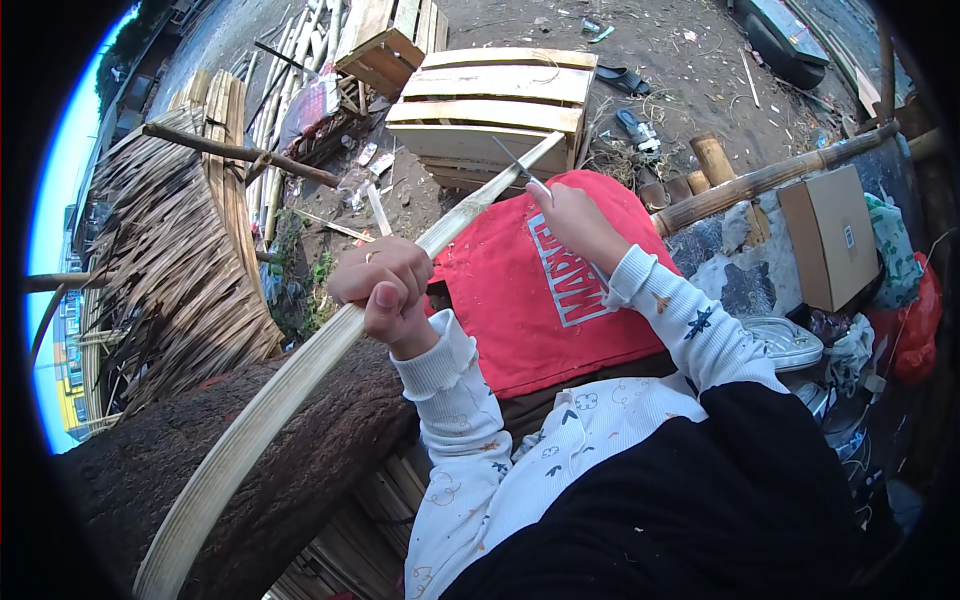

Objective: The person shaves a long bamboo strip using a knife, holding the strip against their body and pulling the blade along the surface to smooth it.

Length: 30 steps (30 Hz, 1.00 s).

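My left hand [385, 288] is closed in a fist around a long, pale bamboo strip [262, 430]. The strip slants from the lower left up to its far end, in front of a wooden crate. In my right hand [580, 228] is a knife [518, 163], its thin blade pointing up and left. That blade lies across the strip near the far end; whether it cuts into it I cannot tell. Below both hands a red cloth [480, 335] with white print covers my lap.
Slatted wooden crates [490, 85] stand ahead. Dried-leaf thatch panels [185, 240] lean at left beside bamboo poles [285, 125]. A bamboo rail [770, 180], a cardboard box [835, 238] and plastic bags [905, 320] are at right. Sandals [637, 130] lie on the dirt.
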Available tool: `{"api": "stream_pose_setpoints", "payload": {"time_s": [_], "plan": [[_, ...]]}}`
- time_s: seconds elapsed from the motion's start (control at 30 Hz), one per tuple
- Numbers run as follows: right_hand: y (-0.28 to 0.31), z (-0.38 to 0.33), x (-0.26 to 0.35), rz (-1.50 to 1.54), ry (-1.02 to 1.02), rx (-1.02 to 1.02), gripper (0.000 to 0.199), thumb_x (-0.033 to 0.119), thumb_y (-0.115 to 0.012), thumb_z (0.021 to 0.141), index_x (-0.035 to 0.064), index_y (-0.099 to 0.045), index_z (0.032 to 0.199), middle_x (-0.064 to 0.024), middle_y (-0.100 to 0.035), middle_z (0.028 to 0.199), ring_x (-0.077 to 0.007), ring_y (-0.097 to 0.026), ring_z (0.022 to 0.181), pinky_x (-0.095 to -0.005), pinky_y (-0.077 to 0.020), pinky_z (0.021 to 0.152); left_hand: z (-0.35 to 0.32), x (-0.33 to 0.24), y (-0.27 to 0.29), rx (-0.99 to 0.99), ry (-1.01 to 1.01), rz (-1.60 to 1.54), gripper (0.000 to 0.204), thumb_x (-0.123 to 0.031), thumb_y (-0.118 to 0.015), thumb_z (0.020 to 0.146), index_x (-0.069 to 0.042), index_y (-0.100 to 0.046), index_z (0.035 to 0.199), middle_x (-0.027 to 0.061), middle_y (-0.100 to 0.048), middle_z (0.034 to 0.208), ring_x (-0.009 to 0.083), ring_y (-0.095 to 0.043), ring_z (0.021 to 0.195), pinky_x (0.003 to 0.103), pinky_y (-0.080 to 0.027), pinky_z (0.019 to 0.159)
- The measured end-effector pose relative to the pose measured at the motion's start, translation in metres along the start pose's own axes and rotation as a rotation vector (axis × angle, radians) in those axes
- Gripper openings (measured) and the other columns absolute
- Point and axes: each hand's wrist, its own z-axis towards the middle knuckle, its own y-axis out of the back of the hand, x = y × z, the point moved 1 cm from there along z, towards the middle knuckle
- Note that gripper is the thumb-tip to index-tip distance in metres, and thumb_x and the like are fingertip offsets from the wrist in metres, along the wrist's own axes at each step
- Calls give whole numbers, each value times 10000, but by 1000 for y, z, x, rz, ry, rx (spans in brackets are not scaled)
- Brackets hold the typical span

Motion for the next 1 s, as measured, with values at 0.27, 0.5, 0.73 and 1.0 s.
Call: {"api": "stream_pose_setpoints", "payload": {"time_s": [0.27,0.5,0.73,1.0], "plan": [[17,-10,6,-171,205,13,503,420,-391,897,-38,-528,740,-175,-550,584,-329,-563,566,-438,-430,548,3,-2,0,61,18,-13,405,-153,-514,777,-70,-315,435,-11,-311,350,95,-282,257,235,-245,264],[29,41,-1,-136,-196,189,572,421,-386,897,-85,-573,705,-184,-586,622,-282,-598,529,-399,-466,517,0,-2,2,27,19,5,394,-149,-513,766,-66,-316,436,-7,-310,350,94,-276,261,236,-244,266],[54,-1,49,-177,24,499,523,437,-490,844,-81,-563,842,-121,-545,571,-210,-549,414,-313,-423,358,4,-4,1,101,-10,23,390,-140,-470,795,-109,-291,450,-31,-294,353,76,-249,269,225,-211,274],[86,4,88,-209,326,357,397,345,-541,818,-52,-529,830,-76,-509,561,-145,-510,422,-268,-415,364,3,-2,-1,63,22,32,391,-146,-493,773,-82,-294,442,-11,-296,356,89,-250,271,236,-219,276]]}}
